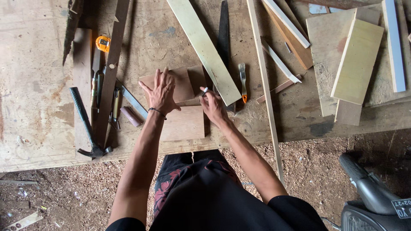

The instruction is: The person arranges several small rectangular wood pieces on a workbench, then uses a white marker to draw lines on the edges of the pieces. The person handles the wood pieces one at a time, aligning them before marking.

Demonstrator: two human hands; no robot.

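upper board (pixel 182 83): brown, flat plywood square, lying askew on the lower one
lower board (pixel 184 124): same brown plywood, flat, at the tabletop's near edge
marker (pixel 204 90): small, pale, slanted, tip on upper board

Left hand (pixel 162 92) presses flat on the brown wood panels (pixel 183 122), right hand (pixel 212 105) pinches a small pencil (pixel 205 90) at their 3 o'clock edge; hammer (pixel 87 126) lies toward 9.

Soft daylight lay evenly over my workbench (pixel 38 64); nothing glared; my left hand (pixel 161 92) threw only a faint shadow on the wooden panel (pixel 182 124) beneath it; focus stayed sharp at the bench, while planks bowed slightly toward its far corners.
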